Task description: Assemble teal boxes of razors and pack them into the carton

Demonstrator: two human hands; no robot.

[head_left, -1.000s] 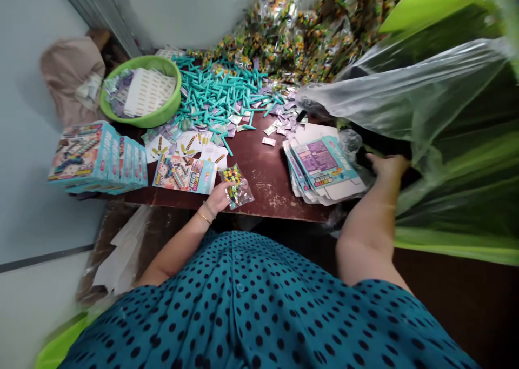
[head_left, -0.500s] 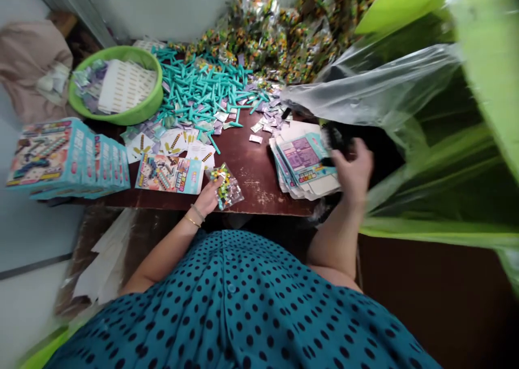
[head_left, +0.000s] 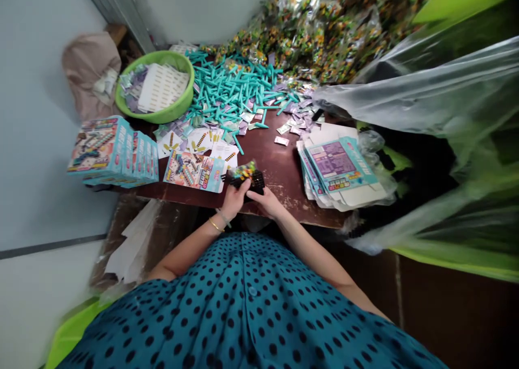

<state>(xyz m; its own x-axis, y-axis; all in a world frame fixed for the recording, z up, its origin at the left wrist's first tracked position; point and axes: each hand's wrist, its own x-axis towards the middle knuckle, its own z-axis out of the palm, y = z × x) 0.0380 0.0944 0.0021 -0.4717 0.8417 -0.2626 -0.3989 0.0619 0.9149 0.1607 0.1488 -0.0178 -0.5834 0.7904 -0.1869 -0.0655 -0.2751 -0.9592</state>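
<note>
Both hands meet over the front edge of the table. My left hand (head_left: 234, 200) is closed on a clear bag of small coloured pieces (head_left: 244, 172). My right hand (head_left: 265, 201) grips a black plastic piece (head_left: 256, 182), pressed up against the bag; its exact kind I cannot make out. To the left of the hands a printed blue box (head_left: 193, 172) lies flat. Behind it are instruction sheets (head_left: 203, 139) with sword pictures. A stack of flattened boxes (head_left: 344, 166) lies to the right.
Filled blue boxes (head_left: 109, 147) stand in a row at the left. A green basket (head_left: 188, 96) holds sheets and packets. Teal sticks (head_left: 235, 88) are heaped behind, with small packets (head_left: 290, 126) nearby. Bags of coloured pieces (head_left: 308, 34) pile up at the back. Clear plastic sheeting (head_left: 405, 96) hangs at right.
My right hand has come from the black things at the right to meet my left hand, bringing a black piece. The view has shifted, so the table's things appear farther right.
</note>
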